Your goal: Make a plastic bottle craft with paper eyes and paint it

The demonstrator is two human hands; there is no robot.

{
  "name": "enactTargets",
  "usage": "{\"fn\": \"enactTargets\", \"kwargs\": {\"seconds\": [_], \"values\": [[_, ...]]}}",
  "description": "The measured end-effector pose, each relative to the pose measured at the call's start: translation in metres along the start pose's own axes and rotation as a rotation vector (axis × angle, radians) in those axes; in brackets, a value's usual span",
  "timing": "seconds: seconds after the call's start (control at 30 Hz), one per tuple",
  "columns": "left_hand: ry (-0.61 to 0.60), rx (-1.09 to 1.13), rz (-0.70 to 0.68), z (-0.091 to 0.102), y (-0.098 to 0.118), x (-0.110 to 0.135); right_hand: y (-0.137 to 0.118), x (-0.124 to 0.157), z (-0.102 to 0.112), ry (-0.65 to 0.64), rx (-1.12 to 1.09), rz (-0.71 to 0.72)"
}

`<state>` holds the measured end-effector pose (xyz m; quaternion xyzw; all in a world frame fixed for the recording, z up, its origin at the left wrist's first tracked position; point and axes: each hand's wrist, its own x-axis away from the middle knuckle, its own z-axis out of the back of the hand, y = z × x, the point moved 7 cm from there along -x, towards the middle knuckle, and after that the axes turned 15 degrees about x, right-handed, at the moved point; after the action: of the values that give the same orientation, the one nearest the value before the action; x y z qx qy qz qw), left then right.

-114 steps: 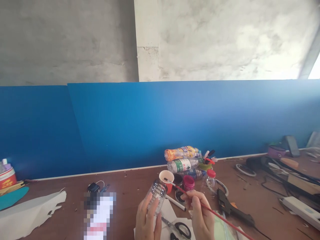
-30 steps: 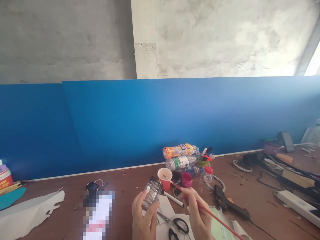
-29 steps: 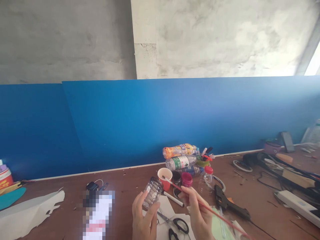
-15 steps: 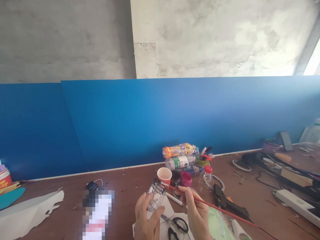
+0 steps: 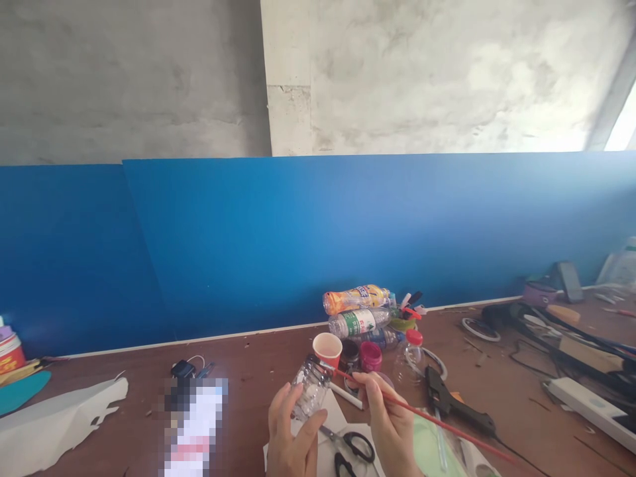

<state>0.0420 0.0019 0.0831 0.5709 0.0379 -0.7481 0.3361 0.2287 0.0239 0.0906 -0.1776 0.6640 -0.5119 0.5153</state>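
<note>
My left hand [image 5: 294,430] is closed around a clear plastic bottle piece [image 5: 312,391], tilted, with dark paint along its upper rim. Between the fingers of my right hand [image 5: 390,421] is a long red-handled paintbrush [image 5: 447,429]; its tip touches the dark rim. Just behind the bottle piece stands a paper cup [image 5: 327,347], red outside and pale inside. Beside the cup are a jar of black paint [image 5: 350,354] and a jar of magenta paint [image 5: 370,356]. Scissors with black handles [image 5: 358,448] lie on white paper [image 5: 335,416] below my hands.
Several plastic bottles [image 5: 360,322] lie stacked against the blue partition [image 5: 248,245]. A clear bottle bottom with a red cap [image 5: 413,339] and a black glue gun [image 5: 457,404] are at right. A white power strip [image 5: 591,407] lies farther right; cut white sheet [image 5: 54,424] at left.
My right hand and the paintbrush have shifted very slightly, with the brush still at the dark rim. My left hand holds the bottle piece in the same place.
</note>
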Motion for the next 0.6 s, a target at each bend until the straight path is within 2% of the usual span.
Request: {"fn": "enactTargets", "kwargs": {"seconds": [0.6], "values": [[0.039, 0.015, 0.019, 0.0024, -0.0055, 0.0006, -0.0016, -0.0008, 0.0002, 0.009, -0.002, 0.014]]}}
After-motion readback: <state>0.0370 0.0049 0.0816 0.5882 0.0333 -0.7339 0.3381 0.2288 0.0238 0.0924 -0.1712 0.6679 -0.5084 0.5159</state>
